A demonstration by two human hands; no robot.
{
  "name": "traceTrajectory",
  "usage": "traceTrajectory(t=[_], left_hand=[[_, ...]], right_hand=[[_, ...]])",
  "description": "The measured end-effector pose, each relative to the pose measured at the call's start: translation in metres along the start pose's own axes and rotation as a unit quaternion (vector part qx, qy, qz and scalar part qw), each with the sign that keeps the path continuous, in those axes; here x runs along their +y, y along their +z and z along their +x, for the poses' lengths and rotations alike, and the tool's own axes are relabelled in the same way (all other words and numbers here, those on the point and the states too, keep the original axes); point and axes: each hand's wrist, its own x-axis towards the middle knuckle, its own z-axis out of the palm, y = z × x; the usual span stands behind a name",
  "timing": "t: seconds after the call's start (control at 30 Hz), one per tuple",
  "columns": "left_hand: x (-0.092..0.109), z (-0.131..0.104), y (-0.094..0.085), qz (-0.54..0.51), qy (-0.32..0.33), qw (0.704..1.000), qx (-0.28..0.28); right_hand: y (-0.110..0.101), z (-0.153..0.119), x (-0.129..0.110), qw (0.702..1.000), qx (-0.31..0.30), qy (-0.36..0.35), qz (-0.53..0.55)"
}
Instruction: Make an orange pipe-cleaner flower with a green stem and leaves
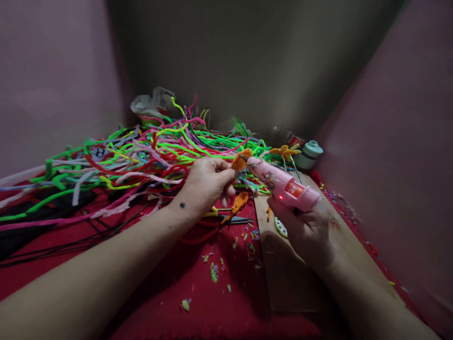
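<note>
Between the thumb and fingers of my left hand is a small orange fuzzy petal. My right hand is wrapped round a pink hot glue gun with a red light lit on its side. The gun's nozzle points left and meets or nearly meets the petal; exact contact is hard to tell. Below my left hand, another orange petal lies across a pair of scissors. An orange pipe-cleaner flower stands behind the glue gun.
A heap of many-coloured pipe cleaners spreads across the red cloth. A brown board lies under my right arm, with a pale green dotted piece on it. A light teal jar stands by the right wall. Fuzz scraps dot the cloth.
</note>
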Motion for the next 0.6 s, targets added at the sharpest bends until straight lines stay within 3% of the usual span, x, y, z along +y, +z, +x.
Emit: traceTrajectory(t=[0.6], left_hand=[[0.0009, -0.0004, 0.0001, -0.012, -0.008, 1.000, -0.015]], right_hand=[[0.0004, 0.0036, -0.0053, 0.997, -0.044, 0.004, 0.056]])
